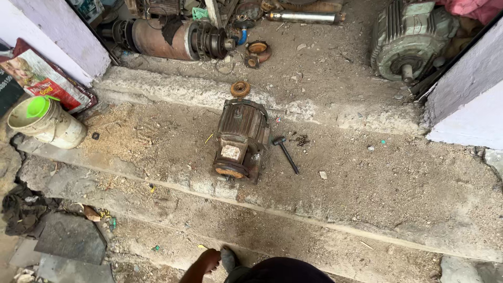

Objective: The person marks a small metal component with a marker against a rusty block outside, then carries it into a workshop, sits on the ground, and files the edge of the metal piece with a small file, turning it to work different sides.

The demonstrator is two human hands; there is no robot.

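Dusty concrete steps at a workshop doorway hold a rusty electric motor (240,140), lying on its side on the middle step with one open, orange-rimmed end facing the camera. A small black hammer (284,153) lies on the concrete just to the right of the motor, apart from it, with a few dark bolts or screws (301,140) scattered beside its head. A round rusty ring or cap (240,88) rests just beyond the motor's far end, on the edge of the step above.

One hand (207,263) of the person wearing the camera shows at the bottom of the frame, well below the motor, hanging over the lowest step beside a dark shoe (229,259). It holds nothing, and its fingers appear loosely curled, though whether they are closed cannot be told; which hand it is also cannot be told. The other hand is out of view.

To judge from the loose fasteners and the detached ring, the motor seems partly stripped, with its body still whole and no tool in use.

Far left of the motor stands a pale bucket (48,126) with a green lid. Beyond it lie a long rusty rotor (173,37) and a larger grey-green motor (411,36).
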